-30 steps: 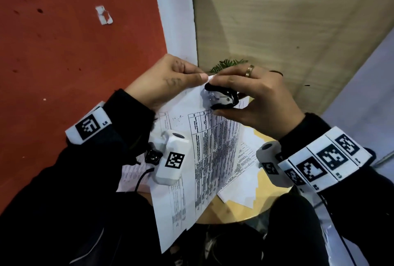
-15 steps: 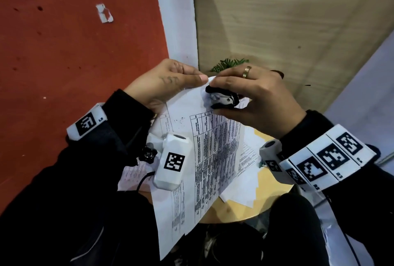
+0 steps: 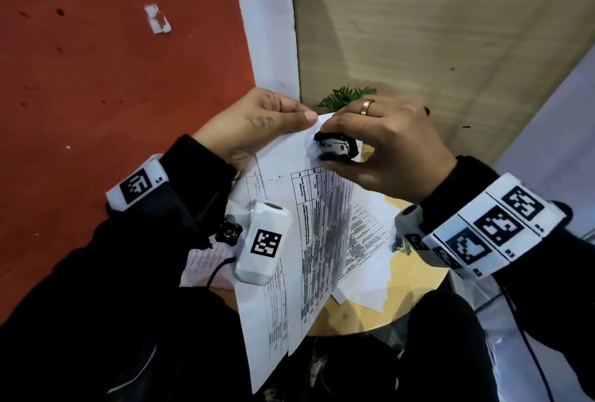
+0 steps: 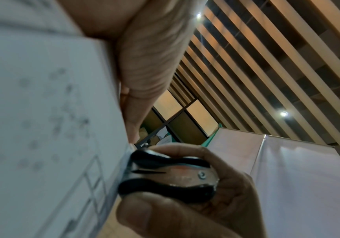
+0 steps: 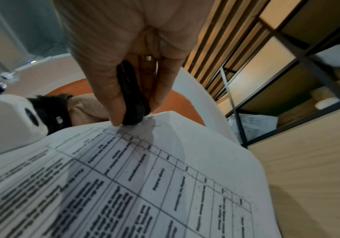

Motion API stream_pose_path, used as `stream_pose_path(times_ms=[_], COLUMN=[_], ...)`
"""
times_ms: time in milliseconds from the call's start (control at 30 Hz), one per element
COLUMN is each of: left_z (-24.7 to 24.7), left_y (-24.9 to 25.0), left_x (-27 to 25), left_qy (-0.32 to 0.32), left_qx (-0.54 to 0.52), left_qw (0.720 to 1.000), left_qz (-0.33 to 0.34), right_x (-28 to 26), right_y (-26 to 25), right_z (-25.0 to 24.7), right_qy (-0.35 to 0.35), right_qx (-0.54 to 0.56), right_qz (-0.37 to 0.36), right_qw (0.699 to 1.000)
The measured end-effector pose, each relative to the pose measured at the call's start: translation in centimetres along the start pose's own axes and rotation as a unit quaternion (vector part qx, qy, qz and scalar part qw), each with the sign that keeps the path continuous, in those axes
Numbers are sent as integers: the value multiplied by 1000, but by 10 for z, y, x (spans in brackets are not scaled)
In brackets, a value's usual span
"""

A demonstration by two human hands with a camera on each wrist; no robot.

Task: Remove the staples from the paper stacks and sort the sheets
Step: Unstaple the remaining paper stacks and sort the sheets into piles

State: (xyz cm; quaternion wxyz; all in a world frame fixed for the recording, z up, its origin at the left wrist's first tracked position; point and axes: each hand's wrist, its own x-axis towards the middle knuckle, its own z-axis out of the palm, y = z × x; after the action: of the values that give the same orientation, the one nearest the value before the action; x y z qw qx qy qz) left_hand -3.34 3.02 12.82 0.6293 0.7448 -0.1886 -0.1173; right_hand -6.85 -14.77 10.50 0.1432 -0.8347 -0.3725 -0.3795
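Compared with the earlier frame, both hands sit fractionally higher; grips are unchanged. The left hand point(image 3: 257, 126) pinches the top corner of the stapled paper stack point(image 3: 309, 227), raised above the table point(image 3: 415, 295). The right hand point(image 3: 386, 147) squeezes the staple remover point(image 3: 336, 148) against that corner.

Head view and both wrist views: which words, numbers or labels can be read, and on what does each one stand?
"L5", as far as it can be read: left wrist band.
"R4", "R3", "R2", small and uncertain: right wrist band.
Printed table on the paper stack: too blurred to read in every view.
Square black-and-white markers on the bands: patterns only, no words.
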Motion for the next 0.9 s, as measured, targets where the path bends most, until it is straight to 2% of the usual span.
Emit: stream_pose_path(times_ms=[267,433,667,900], left_z=[-2,-4,-2,-2], left_y=[1,1,1,-1], left_x=[2,3,4,2], left_qy=[-50,-52,-72,-106], left_qx=[-5,-8,-13,-24], left_qw=[999,999,997,994], left_qz=[7,3,17,16], right_x=[4,1,5,5], right_y=[4,6,4,1], right_z=[-6,-8,-3,-7], right_qy=[-35,-52,-68,-30], right_qx=[-8,1,-50,-3], right_qz=[-44,-26,-65,-58], right_qw=[998,998,994,998])
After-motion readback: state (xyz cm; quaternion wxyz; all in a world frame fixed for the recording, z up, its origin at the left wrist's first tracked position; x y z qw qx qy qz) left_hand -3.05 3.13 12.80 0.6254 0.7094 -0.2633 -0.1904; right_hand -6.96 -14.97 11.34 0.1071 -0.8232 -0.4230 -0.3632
